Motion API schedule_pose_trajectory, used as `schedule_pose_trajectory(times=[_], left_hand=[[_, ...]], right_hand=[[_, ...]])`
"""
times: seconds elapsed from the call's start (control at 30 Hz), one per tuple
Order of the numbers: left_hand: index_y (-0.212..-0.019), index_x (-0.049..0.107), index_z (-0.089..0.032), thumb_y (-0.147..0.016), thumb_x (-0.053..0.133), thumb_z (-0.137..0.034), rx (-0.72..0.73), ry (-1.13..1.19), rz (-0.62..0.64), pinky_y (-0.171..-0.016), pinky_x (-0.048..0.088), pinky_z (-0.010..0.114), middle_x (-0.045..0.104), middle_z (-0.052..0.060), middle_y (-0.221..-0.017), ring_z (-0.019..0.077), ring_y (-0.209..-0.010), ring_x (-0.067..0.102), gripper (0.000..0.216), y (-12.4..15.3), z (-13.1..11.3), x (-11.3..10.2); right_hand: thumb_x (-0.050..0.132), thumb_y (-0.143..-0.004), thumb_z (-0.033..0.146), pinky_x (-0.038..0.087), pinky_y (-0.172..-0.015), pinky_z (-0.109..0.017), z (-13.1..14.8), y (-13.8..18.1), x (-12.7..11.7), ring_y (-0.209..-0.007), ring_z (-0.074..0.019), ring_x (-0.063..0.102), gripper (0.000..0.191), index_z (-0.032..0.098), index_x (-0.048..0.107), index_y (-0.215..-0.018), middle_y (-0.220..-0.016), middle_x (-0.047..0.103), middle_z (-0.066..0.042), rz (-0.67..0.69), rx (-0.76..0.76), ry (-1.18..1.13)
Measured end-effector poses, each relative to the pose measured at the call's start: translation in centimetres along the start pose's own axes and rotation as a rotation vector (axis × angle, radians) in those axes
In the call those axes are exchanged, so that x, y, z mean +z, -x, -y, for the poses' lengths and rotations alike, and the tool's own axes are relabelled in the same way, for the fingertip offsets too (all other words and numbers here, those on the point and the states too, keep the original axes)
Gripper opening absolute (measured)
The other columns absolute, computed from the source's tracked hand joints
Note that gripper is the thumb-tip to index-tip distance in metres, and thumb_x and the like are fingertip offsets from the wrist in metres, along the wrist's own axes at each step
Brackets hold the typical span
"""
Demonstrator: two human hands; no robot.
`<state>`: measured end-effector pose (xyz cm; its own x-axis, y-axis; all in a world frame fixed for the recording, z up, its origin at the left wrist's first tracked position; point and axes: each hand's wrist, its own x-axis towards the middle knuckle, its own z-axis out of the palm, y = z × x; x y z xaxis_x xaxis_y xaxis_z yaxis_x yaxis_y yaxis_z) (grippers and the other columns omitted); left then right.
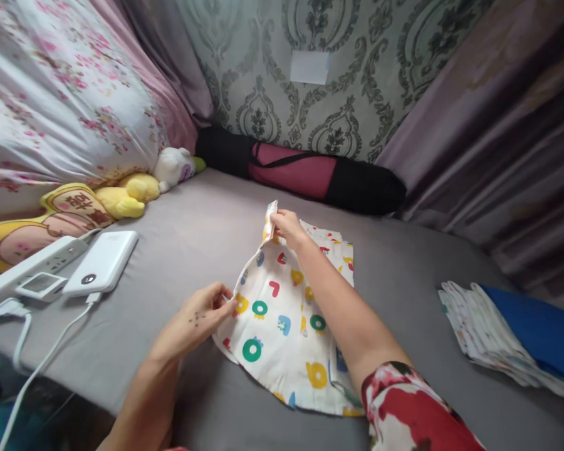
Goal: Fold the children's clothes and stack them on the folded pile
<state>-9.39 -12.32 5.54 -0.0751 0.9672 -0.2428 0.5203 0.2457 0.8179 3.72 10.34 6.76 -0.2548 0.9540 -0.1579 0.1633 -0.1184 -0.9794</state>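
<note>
A white garment (282,338), printed with colourful letter-like shapes, lies on the grey sheet in front of me, partly folded over. Its exact kind does not show clearly. My left hand (202,316) pinches its left edge between thumb and fingers, low near the sheet. Farther away, my right hand (289,227) grips the upper corner of the same garment and holds that part raised. My right forearm crosses over the cloth and hides some of its right side.
A folded stack of light cloths (479,332) and a blue cloth (538,329) lie at right. At left are a white power bank (103,260), a power strip (61,260) with cables, and plush toys (136,191). A long black-and-pink bag (296,172) lies along the wall.
</note>
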Motion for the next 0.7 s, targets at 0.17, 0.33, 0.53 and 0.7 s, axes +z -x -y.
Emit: schedule_pose_trajectory(times=[0.17,0.33,0.53,0.7], left_hand=[[-0.089,0.057,-0.018,-0.084,0.051,-0.052,0.067,0.071,0.027,-0.054,0.040,0.022,0.060,-0.001,-0.072,0.0129,-0.063,0.054,0.036,1.1,-1.5,0.7],[-0.091,0.055,-0.020,-0.088,0.046,-0.049,0.103,-0.014,0.053,-0.050,0.037,0.021,0.055,-0.003,-0.066,0.0116,-0.058,0.051,0.031,2.1,-3.4,2.7],[-0.091,0.053,-0.021,-0.089,0.041,-0.041,0.170,-0.164,0.067,-0.051,0.035,0.022,0.058,-0.001,-0.069,0.0119,-0.058,0.050,0.023,2.2,-4.9,5.2],[-0.092,0.056,-0.021,-0.089,0.042,-0.045,0.188,-0.290,0.103,-0.056,0.035,0.025,0.062,0.001,-0.074,0.0141,-0.062,0.052,0.027,2.0,-4.9,6.0]], right_hand=[[0.049,-0.069,0.010,0.050,-0.058,-0.020,0.7,2.5,-4.9,-0.057,-0.0099,0.059,0.024,0.016,0.061,-0.088,-0.065,0.062,0.003,-0.044,0.025,-0.178],[0.049,-0.069,0.009,0.051,-0.058,-0.021,-0.6,4.7,-8.3,-0.059,-0.0102,0.061,0.025,0.016,0.062,-0.090,-0.072,0.067,0.000,-0.093,-0.003,-0.196],[0.052,-0.068,0.011,0.049,-0.052,-0.018,-3.4,6.9,-10.9,-0.056,-0.0101,0.061,0.018,0.017,0.061,-0.083,-0.070,0.067,0.001,-0.178,0.050,-0.158],[0.053,-0.076,0.011,0.051,-0.054,-0.019,-5.5,8.0,-12.0,-0.054,-0.0102,0.061,0.007,0.016,0.058,-0.076,-0.063,0.065,0.000,-0.224,0.238,0.057]])
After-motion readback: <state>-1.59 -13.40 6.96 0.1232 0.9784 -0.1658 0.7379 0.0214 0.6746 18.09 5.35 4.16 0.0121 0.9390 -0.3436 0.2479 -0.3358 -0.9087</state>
